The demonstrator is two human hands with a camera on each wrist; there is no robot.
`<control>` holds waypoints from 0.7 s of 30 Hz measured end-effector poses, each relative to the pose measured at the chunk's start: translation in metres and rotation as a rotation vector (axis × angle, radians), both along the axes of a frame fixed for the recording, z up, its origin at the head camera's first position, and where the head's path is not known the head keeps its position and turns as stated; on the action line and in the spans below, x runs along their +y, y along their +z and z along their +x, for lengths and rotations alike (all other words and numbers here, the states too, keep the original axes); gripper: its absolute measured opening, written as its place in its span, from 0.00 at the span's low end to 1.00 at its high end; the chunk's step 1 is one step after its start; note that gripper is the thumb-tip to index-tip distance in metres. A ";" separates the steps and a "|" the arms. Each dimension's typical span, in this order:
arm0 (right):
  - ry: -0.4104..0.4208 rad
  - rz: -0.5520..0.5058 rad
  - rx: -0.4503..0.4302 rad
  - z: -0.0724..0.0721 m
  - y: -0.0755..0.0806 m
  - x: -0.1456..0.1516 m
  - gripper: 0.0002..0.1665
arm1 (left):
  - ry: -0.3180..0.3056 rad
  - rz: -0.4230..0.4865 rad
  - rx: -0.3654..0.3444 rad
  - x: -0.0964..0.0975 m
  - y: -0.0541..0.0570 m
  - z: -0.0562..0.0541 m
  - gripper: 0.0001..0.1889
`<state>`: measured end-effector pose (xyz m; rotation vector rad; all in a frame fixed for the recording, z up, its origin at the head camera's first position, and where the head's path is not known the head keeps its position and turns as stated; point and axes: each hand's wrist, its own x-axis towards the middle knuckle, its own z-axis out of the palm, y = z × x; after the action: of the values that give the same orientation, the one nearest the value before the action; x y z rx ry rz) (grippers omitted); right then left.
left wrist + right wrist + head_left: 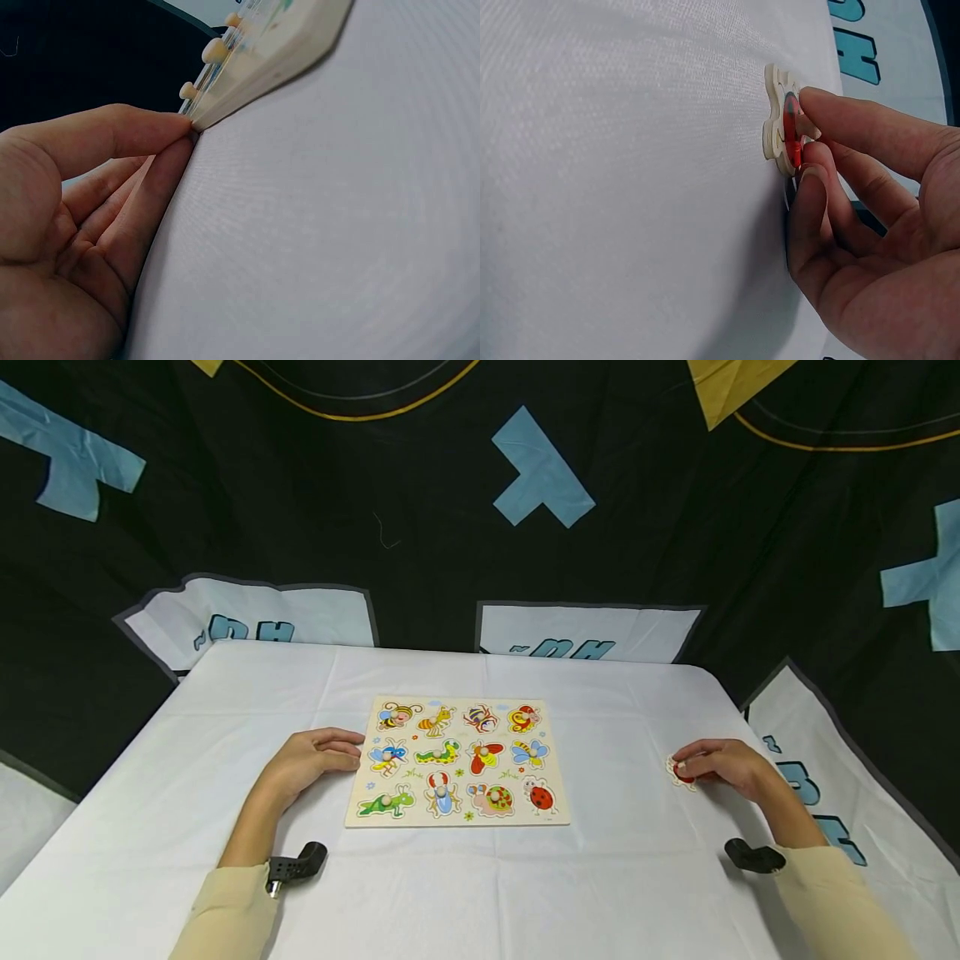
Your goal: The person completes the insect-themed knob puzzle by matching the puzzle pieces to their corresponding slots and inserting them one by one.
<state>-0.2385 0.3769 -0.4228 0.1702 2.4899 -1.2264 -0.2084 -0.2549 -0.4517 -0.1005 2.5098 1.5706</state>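
A wooden peg puzzle board (462,817) with several knobbed insect pieces lies flat on the white table. My left hand (315,762) rests at its left side, fingers loosely extended. In the left wrist view, the left thumb (124,135) and a finger touch the board's edge. Far to the right of the board, my right hand (731,767) pinches a small puzzle piece (772,120) with a pale wavy outline and a red picture, close over the tablecloth. Its knob is mostly hidden by the fingers. A red ladybird picture (540,797), showing no knob, is at the board's lower right.
White cloth (615,877) with faint creases covers the table. A black curtain (420,568) with blue and yellow patches hangs behind the far edge. Black wrist-camera mounts (298,864) stick out inward from both sleeves, low over the cloth.
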 end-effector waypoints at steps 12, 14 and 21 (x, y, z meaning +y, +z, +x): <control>-0.006 0.029 0.020 0.000 -0.001 -0.003 0.18 | 0.002 -0.009 0.001 0.000 0.002 0.001 0.27; -0.012 0.034 0.022 0.000 -0.001 -0.004 0.17 | 0.002 -0.016 0.002 0.000 0.002 0.001 0.27; -0.027 0.011 0.022 0.001 -0.005 -0.004 0.13 | 0.008 -0.008 0.003 0.000 0.001 0.001 0.27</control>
<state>-0.2378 0.3734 -0.4274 0.1949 2.5213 -1.2318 -0.2070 -0.2546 -0.4503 -0.1090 2.5216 1.5649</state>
